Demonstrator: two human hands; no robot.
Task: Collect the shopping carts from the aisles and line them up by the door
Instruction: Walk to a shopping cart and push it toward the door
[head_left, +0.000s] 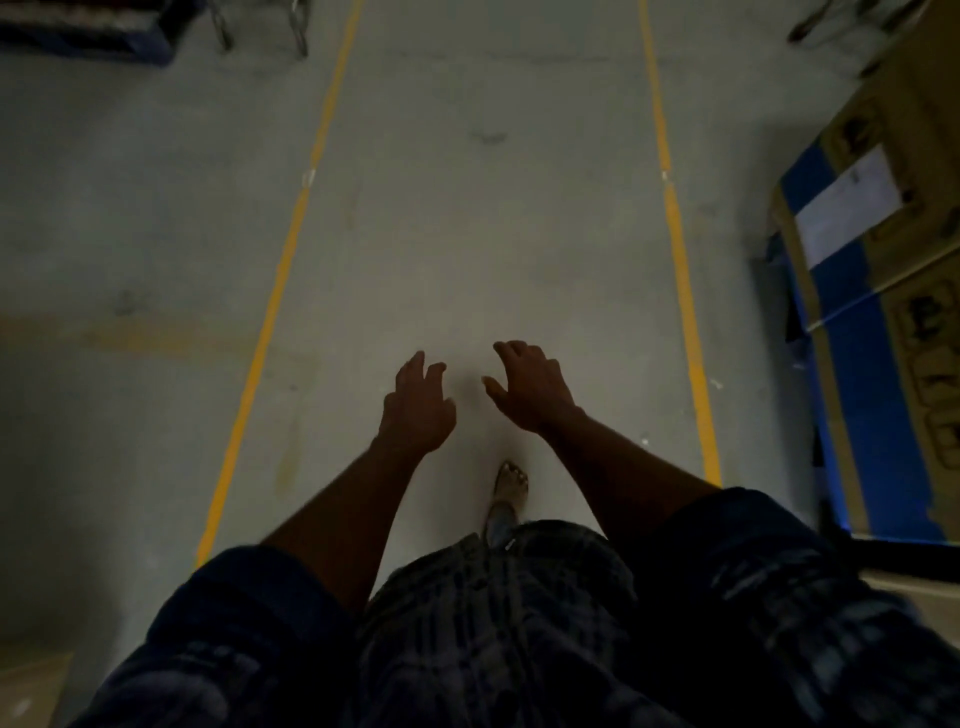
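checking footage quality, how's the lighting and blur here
Head view: dim overall, both bare hands, left and right, nearly silhouetted against the brighter grey concrete floor; the stacked brown cardboard boxes are smeared at the edge; wide-angle bowing bends the yellow floor lines.

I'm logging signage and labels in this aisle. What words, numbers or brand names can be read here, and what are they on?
None can be read.
White sheet on the cardboard box at right: blurred, no text legible.
Dark printed symbols on the same box: shapes only, too blurred to read.
Yellow floor lines: plain markings, no lettering.
Both hands, left hand and right hand, are empty.
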